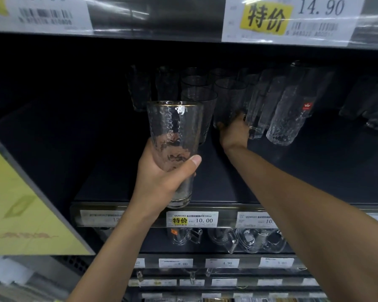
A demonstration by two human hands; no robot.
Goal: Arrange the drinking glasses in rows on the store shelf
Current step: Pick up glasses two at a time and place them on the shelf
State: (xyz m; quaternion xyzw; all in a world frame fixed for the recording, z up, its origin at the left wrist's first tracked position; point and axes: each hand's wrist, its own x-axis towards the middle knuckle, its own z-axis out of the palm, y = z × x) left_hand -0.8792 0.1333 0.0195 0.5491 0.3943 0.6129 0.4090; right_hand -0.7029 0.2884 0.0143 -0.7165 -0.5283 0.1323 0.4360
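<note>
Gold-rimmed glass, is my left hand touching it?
Touching. The head view shows the left hand wrapped round the gold-rimmed glass, thumb across its front.

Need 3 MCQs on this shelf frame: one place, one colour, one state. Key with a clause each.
1. The right hand is:
A) back on the shelf, at the foot of the standing glasses
B) hanging below the shelf edge
C) up on the top price strip

2. The rim of the held glass is:
A) blue
B) gold
C) red

3. The left hand:
A) lies flat and open
B) is an empty fist
C) grips the held glass upright, mouth up

Key: 1 A, the hand reaches in to the glass bases; 2 B, a thin gold line rings the mouth; 3 C, thumb and fingers wrap the lower body.
</note>
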